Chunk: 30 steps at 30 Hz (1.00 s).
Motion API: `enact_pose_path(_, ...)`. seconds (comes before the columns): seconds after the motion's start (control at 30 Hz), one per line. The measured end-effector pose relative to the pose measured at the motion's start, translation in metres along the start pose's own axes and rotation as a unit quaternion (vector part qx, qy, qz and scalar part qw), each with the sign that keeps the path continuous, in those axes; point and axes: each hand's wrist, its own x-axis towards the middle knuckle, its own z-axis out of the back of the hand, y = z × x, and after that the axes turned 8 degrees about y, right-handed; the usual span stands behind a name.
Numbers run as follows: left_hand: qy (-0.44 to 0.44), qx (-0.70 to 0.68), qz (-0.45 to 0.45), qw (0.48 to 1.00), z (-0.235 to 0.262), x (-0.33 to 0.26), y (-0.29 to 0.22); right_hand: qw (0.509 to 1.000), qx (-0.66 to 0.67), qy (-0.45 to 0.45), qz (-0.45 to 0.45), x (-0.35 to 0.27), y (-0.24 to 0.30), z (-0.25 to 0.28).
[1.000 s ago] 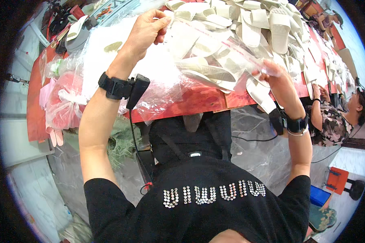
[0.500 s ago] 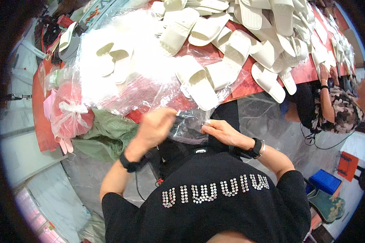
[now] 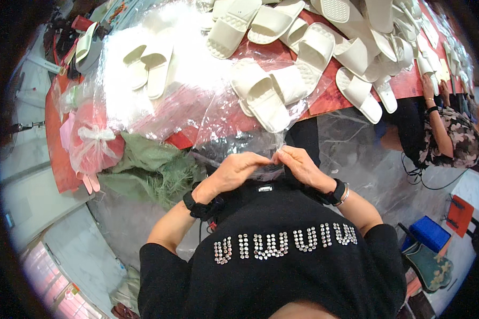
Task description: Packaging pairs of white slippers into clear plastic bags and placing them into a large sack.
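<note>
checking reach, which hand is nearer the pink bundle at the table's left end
Left. The left hand is right of the pink bundle; the right hand is farther right.

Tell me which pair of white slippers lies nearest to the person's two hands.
The pair inside the clear plastic bag at the table's near edge: the bagged slippers. Both hands, left hand and right hand, pinch that bag's mouth.

Bright, even daylight fills the scene, strongest at the upper left, where the clear plastic sheeting point(image 3: 159, 80) on the red table point(image 3: 56, 154) washes out to white glare and swallows detail. Crinkled plastic near the table's front edge glints sharply. The black shirt point(image 3: 282, 266) reads as a dark mass with little shading. Fisheye bending curves the table's edges, and a black vignette rings the frame. Focus is fairly crisp at centre, softening toward the rim.
</note>
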Motion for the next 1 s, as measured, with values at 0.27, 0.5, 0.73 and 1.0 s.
enact_pose_path(0.27, -0.012, 0.148, -0.042, 0.988, -0.026, 0.004, 0.044, 0.994, -0.097, -0.004, -0.041, -0.012, 0.001, 0.000)
enact_pose_path(0.5, -0.185, 0.221, -0.005, 0.957, -0.028, 0.036, 0.056, 0.984, -0.176, 0.023, -0.023, -0.018, -0.002, -0.010)
enact_pose_path(0.73, -0.039, 0.037, 0.086, 0.995, -0.032, 0.058, 0.092, 0.996, -0.083, -0.001, 0.021, -0.011, 0.006, -0.018)
enact_pose_path(1.0, -0.242, -0.242, 0.111, 0.933, -0.030, 0.087, 0.065, 0.980, -0.173, 0.095, 0.021, -0.018, -0.003, -0.013)
